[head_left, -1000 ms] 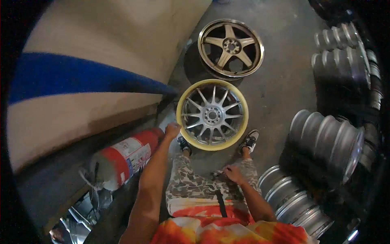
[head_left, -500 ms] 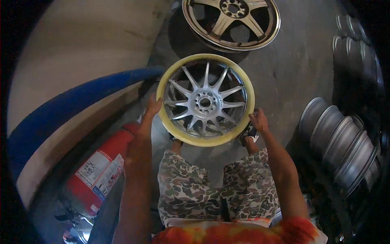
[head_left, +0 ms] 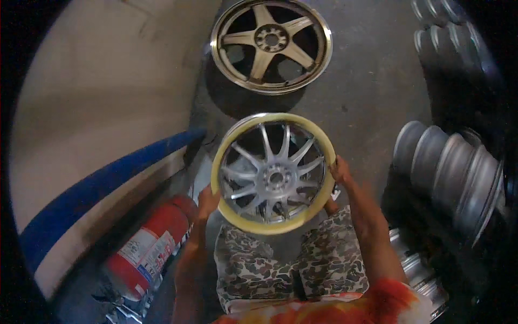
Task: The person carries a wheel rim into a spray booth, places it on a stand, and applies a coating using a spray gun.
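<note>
A silver multi-spoke wheel rim (head_left: pixel 277 176) with a yellow band around its outer lip is held up over my knees, tilted a little. My left hand (head_left: pixel 208 201) grips its left edge, fingers partly hidden behind the band. Opposite, my right hand (head_left: pixel 340 170) is closed on the right edge. Beyond it on the floor lies a bronze five-spoke wheel rim (head_left: pixel 264 66) with a polished lip, face up and apart from the one I hold.
A red fire extinguisher (head_left: pixel 141 264) leans at the lower left, below a wall with a blue stripe (head_left: pixel 108 189). On the right stand rows of silver rims (head_left: pixel 458 175), with further rims (head_left: pixel 448 43) behind. More metal rims (head_left: pixel 418 270) show beside my right arm.
The silver rim and both my hands sit lower in view, and the rim has tilted and turned slightly. The bronze rim shows more fully as the view shifts.
</note>
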### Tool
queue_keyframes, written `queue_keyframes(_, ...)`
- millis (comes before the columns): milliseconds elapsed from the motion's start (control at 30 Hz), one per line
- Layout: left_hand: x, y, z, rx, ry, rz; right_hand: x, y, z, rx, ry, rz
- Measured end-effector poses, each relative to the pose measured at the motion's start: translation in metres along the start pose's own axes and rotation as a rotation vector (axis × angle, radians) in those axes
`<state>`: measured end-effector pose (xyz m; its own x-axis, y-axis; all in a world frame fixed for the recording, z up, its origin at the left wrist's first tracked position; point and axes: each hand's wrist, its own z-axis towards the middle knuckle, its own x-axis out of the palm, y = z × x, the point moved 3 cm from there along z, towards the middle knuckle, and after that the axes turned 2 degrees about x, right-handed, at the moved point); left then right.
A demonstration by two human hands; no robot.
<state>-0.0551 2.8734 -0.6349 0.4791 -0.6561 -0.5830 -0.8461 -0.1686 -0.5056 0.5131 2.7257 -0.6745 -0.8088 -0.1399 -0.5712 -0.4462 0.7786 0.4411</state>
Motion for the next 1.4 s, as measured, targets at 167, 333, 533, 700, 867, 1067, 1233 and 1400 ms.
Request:
queue_keyframes(167,-0.067,-0.106,-0.099,0.072,0.049,-0.251,-0.097,0.028,-0.127,-0.044,-0.200,0.061)
queue_keyframes(333,-0.137,-0.200,-0.152,0.062,0.011,-0.131,-0.199,0.100,-0.262,0.014,-0.406,0.040)
queue_keyframes(533,-0.213,-0.338,-0.225,0.241,-0.225,-0.092,-0.296,0.129,-0.403,0.034,-0.662,0.168)
queue_keyframes(700,-0.256,-0.428,-0.265,0.330,-0.296,-0.191,-0.331,0.106,-0.461,-0.037,-0.957,0.208)
queue_keyframes(867,-0.272,-0.538,-0.280,0.529,-0.431,-0.153,-0.415,0.137,-0.479,-0.019,-0.947,0.464)
queue_keyframes(1067,-0.295,-0.650,-0.238,0.610,-0.431,-0.175,-0.516,0.162,-0.437,-0.153,-1.120,0.556)
queue_keyframes(1233,-0.334,-0.772,-0.146,0.790,-0.415,-0.161,-0.613,0.221,-0.381,-0.310,-1.291,0.450)
queue_keyframes(1400,-0.388,-0.893,-0.048,0.895,-0.373,-0.119,-0.684,0.272,-0.312,-0.220,-1.294,0.472)
